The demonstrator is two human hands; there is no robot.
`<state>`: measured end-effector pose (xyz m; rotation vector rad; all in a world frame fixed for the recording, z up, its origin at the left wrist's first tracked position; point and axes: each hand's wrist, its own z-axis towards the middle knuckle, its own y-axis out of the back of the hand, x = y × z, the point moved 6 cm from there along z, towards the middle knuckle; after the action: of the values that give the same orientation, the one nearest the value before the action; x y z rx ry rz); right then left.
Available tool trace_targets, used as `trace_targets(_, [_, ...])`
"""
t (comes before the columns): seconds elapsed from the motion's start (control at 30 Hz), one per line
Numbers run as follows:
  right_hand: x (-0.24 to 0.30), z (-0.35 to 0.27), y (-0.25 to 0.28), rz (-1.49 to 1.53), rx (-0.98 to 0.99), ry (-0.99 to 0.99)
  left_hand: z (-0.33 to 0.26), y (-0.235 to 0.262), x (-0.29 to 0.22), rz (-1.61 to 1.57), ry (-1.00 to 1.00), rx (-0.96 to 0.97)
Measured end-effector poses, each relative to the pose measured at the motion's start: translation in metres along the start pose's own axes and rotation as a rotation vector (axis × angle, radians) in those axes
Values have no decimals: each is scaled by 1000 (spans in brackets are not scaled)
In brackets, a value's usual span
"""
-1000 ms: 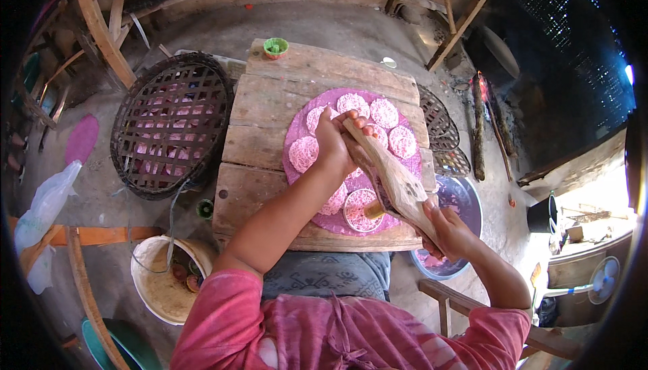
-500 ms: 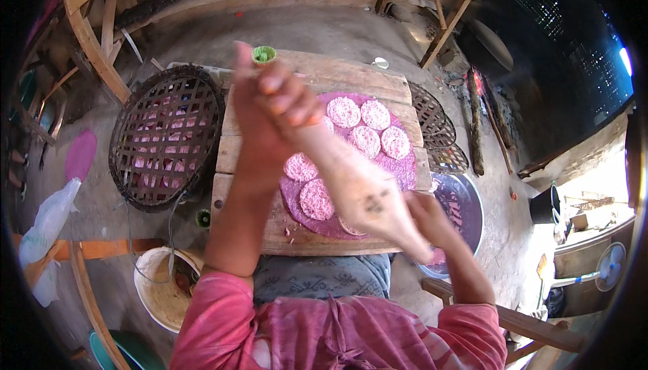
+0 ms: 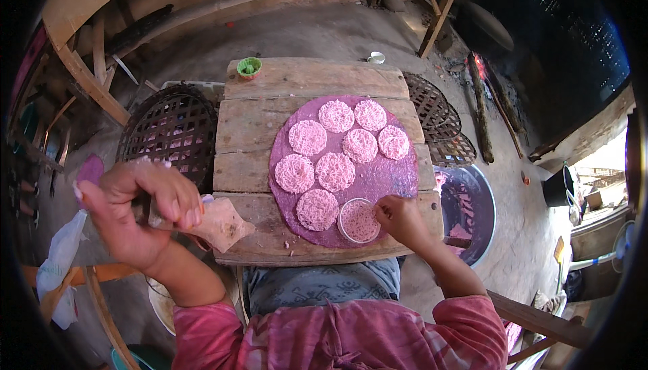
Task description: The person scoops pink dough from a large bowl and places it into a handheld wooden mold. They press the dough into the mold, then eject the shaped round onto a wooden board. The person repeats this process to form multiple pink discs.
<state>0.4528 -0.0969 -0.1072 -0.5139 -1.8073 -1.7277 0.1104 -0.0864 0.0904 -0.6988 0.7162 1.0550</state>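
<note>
Thin ring at your right fingertips, wooden tool in your left grip

The thin round ring (image 3: 340,224) lies flat on the purple mat (image 3: 378,181), just left of your right fingertips. It is pale along the rim, and a layer of fine pink strands (image 3: 359,220) shows inside it, with the mat's purple visible through the gaps.

Your right hand (image 3: 399,219) has its fingers bent and bunched together at the ring's right edge; you seem to touch the rim there, but I cannot tell whether you pinch it. Your left hand (image 3: 145,204) is well apart from the ring, raised off to its left. Its fingers curl around the wooden tool (image 3: 223,223), and the thumb juts outward. The tool's pale, broad end reaches rightward from those fingers, over the near left part of the plank table (image 3: 250,167).

Eight pink strand discs (image 3: 335,171) lie on the mat, left of your right fingers and beyond them; the closest to the ring sits just left of it. To the right of your right fingers, beside the table, stands a basin (image 3: 491,215) with pink matter in it. Beyond your left fingers is a dark woven basket (image 3: 165,123).
</note>
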Motion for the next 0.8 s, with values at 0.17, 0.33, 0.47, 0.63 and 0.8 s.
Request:
trace_targets(0.17, [-13,27,48,-133,-215,81,4,1,29,-83,77,53])
trace_targets(0.33, [-43,53,42,-290,-229,27,8,-8,29,-197,134,288])
trace_targets(0.47, [-47,54,30,-261,-216,23,15,-15,20,-291,162,292])
trace_targets(0.63, [-28,55,40,-248,-202,-14,46,-33,26,-608,103,529])
trace_targets(0.8, [4,31,60,600,375,-11,106,-69,84,-1091,74,554])
